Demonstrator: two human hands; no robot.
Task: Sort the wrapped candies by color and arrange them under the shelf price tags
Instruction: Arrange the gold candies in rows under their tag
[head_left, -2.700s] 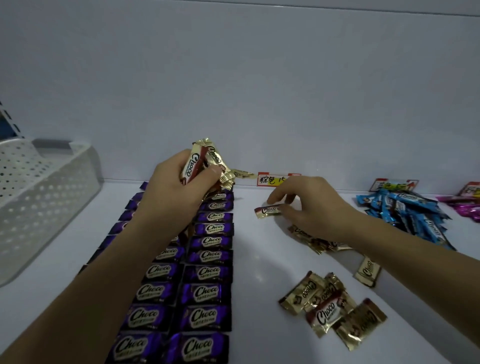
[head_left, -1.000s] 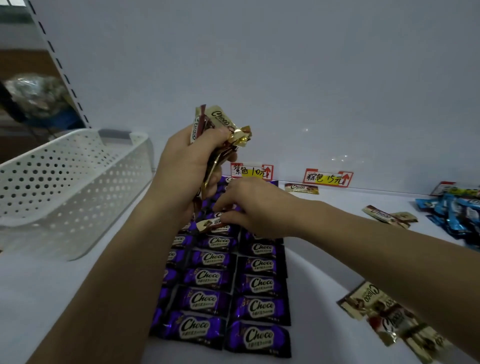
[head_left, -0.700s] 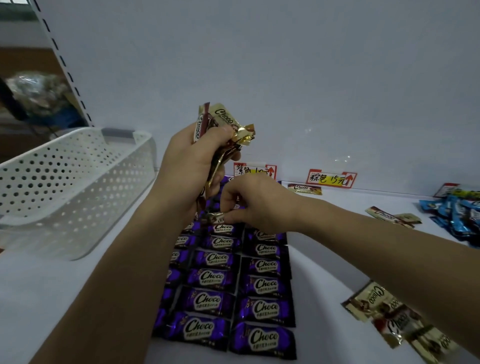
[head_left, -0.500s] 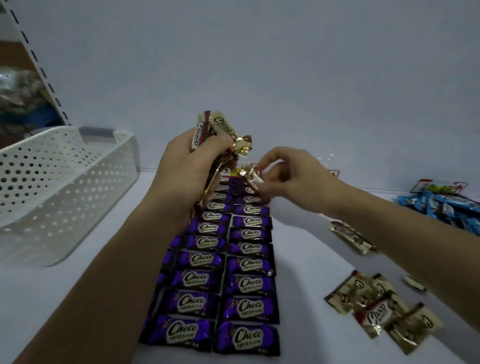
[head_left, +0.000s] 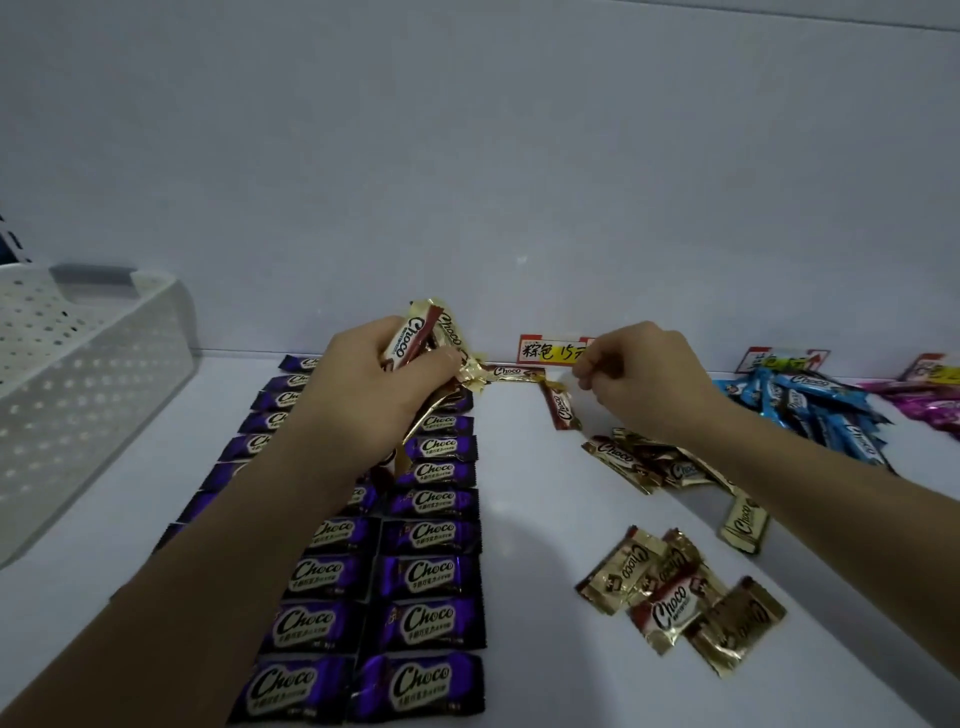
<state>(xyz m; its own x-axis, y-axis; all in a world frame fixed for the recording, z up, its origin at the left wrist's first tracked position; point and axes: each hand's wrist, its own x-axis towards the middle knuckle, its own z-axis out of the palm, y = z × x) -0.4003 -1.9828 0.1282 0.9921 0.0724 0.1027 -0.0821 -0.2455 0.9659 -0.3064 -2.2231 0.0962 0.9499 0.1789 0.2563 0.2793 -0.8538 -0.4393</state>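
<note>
My left hand (head_left: 374, 395) grips a bunch of gold-brown Choco candies (head_left: 421, 338), held over the far end of the purple rows. My right hand (head_left: 644, 379) hovers with fingers curled by the red-and-yellow price tag (head_left: 550, 351). Just left of its fingertips, a narrow gap away, a gold-brown candy (head_left: 561, 410) lies on the white shelf. Another gold-brown candy (head_left: 511, 371) lies at the back under the tag. Purple Choco candies (head_left: 426, 571) lie in neat rows, partly hidden by my left arm.
Loose gold-brown candies lie in a near pile (head_left: 680, 603) and a farther pile (head_left: 634, 462), with a single one (head_left: 743, 525) between. Blue candies (head_left: 815, 410) and pink ones (head_left: 930, 402) are heaped at the right under their own tags. A white perforated basket (head_left: 78, 395) stands left.
My right hand carried a gold-brown candy from beside my left hand to the right, under the price tag, where it now lies. My left hand kept its bunch. The view swung right.
</note>
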